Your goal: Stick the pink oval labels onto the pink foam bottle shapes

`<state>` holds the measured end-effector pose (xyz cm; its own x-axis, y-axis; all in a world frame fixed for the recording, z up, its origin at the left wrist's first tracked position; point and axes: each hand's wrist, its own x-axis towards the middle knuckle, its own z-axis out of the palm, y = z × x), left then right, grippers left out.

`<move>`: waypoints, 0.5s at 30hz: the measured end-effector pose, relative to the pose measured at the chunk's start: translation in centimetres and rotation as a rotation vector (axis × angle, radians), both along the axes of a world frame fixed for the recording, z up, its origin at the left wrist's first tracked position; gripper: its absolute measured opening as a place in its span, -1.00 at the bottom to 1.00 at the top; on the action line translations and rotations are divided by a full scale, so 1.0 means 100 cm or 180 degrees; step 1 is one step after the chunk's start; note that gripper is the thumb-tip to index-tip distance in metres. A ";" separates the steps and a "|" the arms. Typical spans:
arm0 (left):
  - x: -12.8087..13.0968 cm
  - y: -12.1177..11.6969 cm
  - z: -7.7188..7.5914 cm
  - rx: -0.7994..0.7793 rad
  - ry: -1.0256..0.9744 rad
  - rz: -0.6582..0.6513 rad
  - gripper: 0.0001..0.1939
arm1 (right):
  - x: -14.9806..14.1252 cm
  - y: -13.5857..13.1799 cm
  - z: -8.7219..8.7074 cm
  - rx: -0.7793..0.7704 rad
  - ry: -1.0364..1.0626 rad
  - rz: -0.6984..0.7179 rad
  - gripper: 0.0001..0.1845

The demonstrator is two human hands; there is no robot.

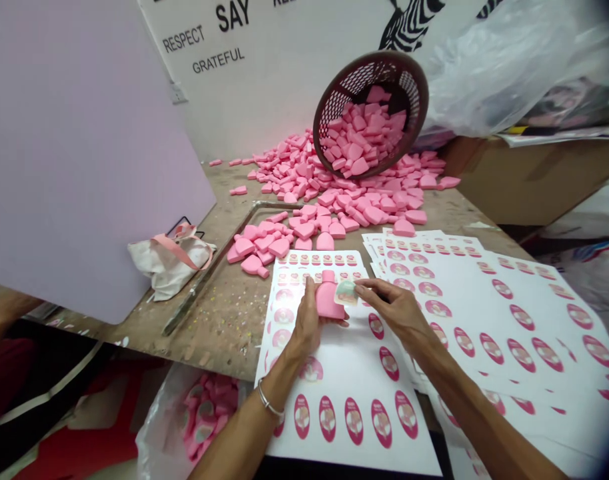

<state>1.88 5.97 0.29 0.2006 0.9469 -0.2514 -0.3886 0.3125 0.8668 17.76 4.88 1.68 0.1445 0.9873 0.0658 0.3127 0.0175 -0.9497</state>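
My left hand (pixel 310 316) is closed around a pink bottle-shaped piece (pixel 329 299), its narrow neck pointing away from me. Between the thumb and fingers of my right hand (pixel 390 301) is a sticker (pixel 345 293) with a pale green upper part, held at the right side of the pink piece. I cannot tell whether the sticker touches it. Below both hands lies a white sticker sheet (pixel 344 367) printed with pink oval labels and rows of smaller ones.
Many pink pieces (pixel 304 173) spill from a tipped brown basket (pixel 320 127). More sticker sheets (pixel 474 300) spread at right. A white cloth bag (pixel 159 270) and a metal frame (pixel 199 293) lie left. A plastic bag (pixel 159 427) below holds pink pieces. A lilac board stands left, beside another person's arm (pixel 7 307).
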 end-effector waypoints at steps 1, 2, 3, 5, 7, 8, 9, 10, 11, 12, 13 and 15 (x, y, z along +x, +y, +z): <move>-0.001 -0.003 0.004 0.0005 -0.0066 -0.0012 -0.29 | -0.005 -0.003 0.003 -0.0005 0.0064 0.0054 -0.58; -0.002 -0.007 0.008 0.0004 -0.0107 -0.0021 -0.29 | -0.010 -0.006 0.005 -0.0001 0.0117 0.0101 -0.58; -0.002 -0.009 0.011 -0.0005 -0.0134 -0.0023 -0.28 | -0.014 -0.008 0.006 -0.0003 0.0151 0.0152 -0.59; -0.004 -0.013 0.016 0.0007 -0.0182 0.0008 -0.29 | -0.020 -0.011 0.009 -0.0029 0.0179 0.0229 -0.59; -0.005 -0.015 0.018 0.0039 -0.0210 0.0073 -0.31 | -0.023 -0.014 0.011 -0.0063 0.0166 0.0282 -0.60; -0.005 -0.016 0.019 0.0043 -0.0212 0.0102 -0.32 | -0.024 -0.015 0.012 -0.0073 0.0156 0.0302 -0.61; -0.005 -0.016 0.019 0.0040 -0.0203 0.0127 -0.33 | -0.025 -0.015 0.012 -0.0077 0.0148 0.0304 -0.62; -0.005 -0.017 0.020 0.0033 -0.0191 0.0140 -0.34 | -0.026 -0.016 0.013 -0.0080 0.0138 0.0302 -0.62; -0.005 -0.017 0.020 0.0026 -0.0181 0.0134 -0.33 | -0.026 -0.016 0.013 -0.0081 0.0125 0.0299 -0.63; -0.005 -0.017 0.021 0.0025 -0.0175 0.0119 -0.33 | -0.027 -0.017 0.014 -0.0075 0.0117 0.0286 -0.62; -0.005 -0.017 0.022 0.0026 -0.0169 0.0106 -0.33 | -0.027 -0.017 0.013 -0.0064 0.0112 0.0267 -0.62; -0.005 -0.017 0.022 0.0011 -0.0157 0.0116 -0.32 | -0.028 -0.017 0.013 -0.0042 0.0080 0.0226 -0.62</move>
<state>1.42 4.29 2.50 0.1780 0.9546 -0.2389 -0.4418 0.2944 0.8474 14.94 3.19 2.95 0.0756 0.9959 0.0499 0.2873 0.0261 -0.9575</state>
